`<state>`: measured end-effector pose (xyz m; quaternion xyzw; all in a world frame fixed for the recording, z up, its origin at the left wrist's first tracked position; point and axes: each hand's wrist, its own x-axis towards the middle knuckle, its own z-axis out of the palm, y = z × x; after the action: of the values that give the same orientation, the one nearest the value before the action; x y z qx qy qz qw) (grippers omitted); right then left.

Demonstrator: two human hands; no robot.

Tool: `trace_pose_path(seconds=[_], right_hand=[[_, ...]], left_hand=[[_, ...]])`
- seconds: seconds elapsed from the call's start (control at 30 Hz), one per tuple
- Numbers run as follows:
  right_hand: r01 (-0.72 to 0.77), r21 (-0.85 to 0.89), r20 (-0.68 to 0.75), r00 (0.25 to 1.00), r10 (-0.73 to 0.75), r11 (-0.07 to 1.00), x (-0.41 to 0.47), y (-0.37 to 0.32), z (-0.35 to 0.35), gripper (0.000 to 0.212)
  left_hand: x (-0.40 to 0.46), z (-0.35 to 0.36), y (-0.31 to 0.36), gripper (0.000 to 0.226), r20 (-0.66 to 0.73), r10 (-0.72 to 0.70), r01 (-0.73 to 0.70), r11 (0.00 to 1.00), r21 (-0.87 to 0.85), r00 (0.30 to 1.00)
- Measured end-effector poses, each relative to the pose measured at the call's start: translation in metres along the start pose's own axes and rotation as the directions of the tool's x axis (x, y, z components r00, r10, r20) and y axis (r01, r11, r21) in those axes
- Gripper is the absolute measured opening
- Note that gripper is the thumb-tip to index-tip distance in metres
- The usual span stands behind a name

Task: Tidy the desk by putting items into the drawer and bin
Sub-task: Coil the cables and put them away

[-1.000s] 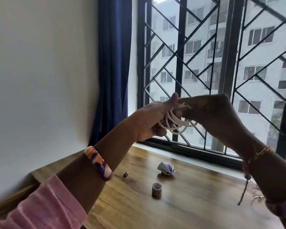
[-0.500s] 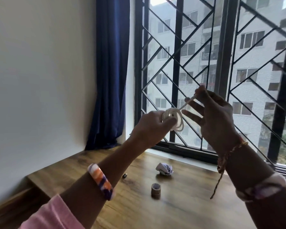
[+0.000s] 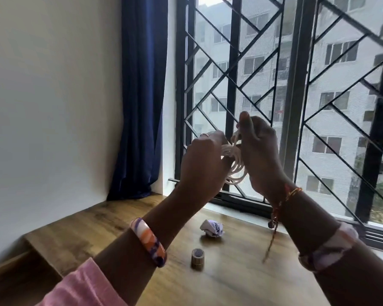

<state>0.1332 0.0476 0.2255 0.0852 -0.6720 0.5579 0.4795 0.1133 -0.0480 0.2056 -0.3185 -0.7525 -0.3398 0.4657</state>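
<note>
Both hands are raised in front of the window, well above the wooden desk [image 3: 230,281]. A coiled white cable [image 3: 236,167] hangs in loops between them. My left hand [image 3: 202,164] grips the coil from the left side. My right hand [image 3: 260,155] pinches the cable's loose end at the top of the coil, fingers closed around it. On the desk below lie a crumpled ball of white paper [image 3: 212,227] and a small brown roll of tape [image 3: 197,259] standing on its edge.
A dark blue curtain [image 3: 142,96] hangs in the corner at the desk's far left. The window with its black metal grille [image 3: 234,85] runs along the desk's far edge. The white wall borders the desk on the left.
My right hand has come back down against the coil after lifting the loose end away. The coil hangs lower and looser between both hands. The view has tilted slightly.
</note>
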Motion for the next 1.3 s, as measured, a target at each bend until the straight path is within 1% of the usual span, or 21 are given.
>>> trace_pose_path(seconds=[0.07,0.17,0.23,0.33,0.4,0.47,0.53,0.6,0.63,0.67,0.73,0.8,0.9,1.0,1.03,1.07,1.1,1.13,1.17,1.2,1.3], right_hand=[[-0.193,0.143,0.055,0.981,0.187,0.971,0.007,0.003,-0.009,0.037],[-0.47,0.268,0.246,0.877,0.412,0.841,0.015,0.013,-0.026,0.032],[-0.603,0.326,0.415,0.783,0.463,0.728,0.022,0.023,-0.037,0.036],[-0.752,0.295,0.618,0.621,0.483,0.59,0.031,0.037,-0.052,0.037],[-0.801,0.229,0.694,0.533,0.484,0.554,0.033,0.047,-0.059,0.041],[-0.824,0.198,0.699,0.498,0.513,0.53,0.034,0.053,-0.062,0.042],[-0.786,0.211,0.664,0.552,0.505,0.581,0.034,0.055,-0.065,0.045],[-0.661,0.117,0.618,0.633,0.467,0.741,0.03,0.057,-0.069,0.047],[-0.603,0.072,0.609,0.657,0.444,0.794,0.028,0.056,-0.071,0.048],[-0.575,0.059,0.625,0.659,0.419,0.816,0.026,0.057,-0.074,0.046],[-0.591,0.106,0.677,0.632,0.377,0.8,0.021,0.057,-0.078,0.04],[-0.566,0.147,0.696,0.642,0.322,0.811,0.015,0.056,-0.077,0.031],[-0.48,0.211,0.605,0.748,0.272,0.852,0.004,0.053,-0.069,0.025],[-0.4,0.236,0.485,0.838,0.249,0.886,-0.008,0.046,-0.056,0.022],[-0.315,0.187,0.419,0.882,0.215,0.93,-0.012,0.043,-0.05,0.022],[-0.174,0.061,0.349,0.926,0.143,0.983,-0.015,0.042,-0.045,0.023],[-0.016,-0.144,0.301,0.952,0.059,0.989,-0.019,0.04,-0.04,0.024],[0.117,-0.379,0.288,0.958,-0.004,0.918,-0.023,0.037,-0.036,0.024],[0.198,-0.538,0.303,0.953,-0.032,0.819,-0.028,0.033,-0.033,0.021],[0.222,-0.61,0.324,0.946,-0.016,0.761,-0.033,0.029,-0.029,0.018],[0.195,-0.693,0.385,0.914,0.127,0.695,-0.047,0.021,-0.022,0.017]], left_hand=[[0.0,0.004,0.003,0.021,-0.041,0.078,-0.076,0.996,0.049,0.996],[-0.002,0.013,0.009,0.044,0.014,0.226,-0.225,0.956,0.186,0.974],[-0.003,0.024,0.013,0.043,0.022,0.266,-0.264,0.935,0.235,0.964],[0.001,0.038,0.016,0.038,0.031,0.288,-0.282,0.901,0.329,0.957],[0.005,0.048,0.018,0.034,0.047,0.311,-0.303,0.865,0.4,0.949],[0.009,0.055,0.02,0.033,0.067,0.328,-0.322,0.834,0.448,0.942],[0.011,0.061,0.024,0.026,0.051,0.317,-0.3,0.815,0.495,0.947],[0.014,0.062,0.029,0.019,0.038,0.246,-0.23,0.822,0.521,0.968],[0.015,0.062,0.031,0.02,0.035,0.197,-0.186,0.831,0.525,0.98],[0.017,0.061,0.032,0.023,0.03,0.157,-0.149,0.84,0.522,0.987],[0.018,0.055,0.032,0.025,0.021,0.099,-0.095,0.849,0.52,0.995],[0.019,0.045,0.033,0.023,0.08,-0.002,-0.036,0.888,0.458,0.997],[0.019,0.036,0.023,0.027,0.054,0.002,-0.023,0.925,0.38,0.999],[0.015,0.023,0.018,0.022,0.067,0.01,-0.03,0.949,0.315,0.998],[0.013,0.019,0.014,0.019,0.073,0.006,-0.027,0.957,0.289,0.997],[0.011,0.014,0.011,0.018,0.078,0.003,-0.024,0.964,0.264,0.997],[0.007,0.008,0.009,0.018,0.092,-0.002,-0.021,0.97,0.243,0.996],[0.004,0.004,0.007,0.019,0.108,0.002,-0.027,0.973,0.228,0.994],[0.0,0.0,0.005,0.02,0.126,0.006,-0.033,0.976,0.217,0.992],[-0.004,-0.003,0.002,0.021,0.141,0.015,-0.045,0.976,0.213,0.99],[-0.016,-0.012,-0.01,0.021,0.213,0.042,-0.077,0.985,0.156,0.976]])
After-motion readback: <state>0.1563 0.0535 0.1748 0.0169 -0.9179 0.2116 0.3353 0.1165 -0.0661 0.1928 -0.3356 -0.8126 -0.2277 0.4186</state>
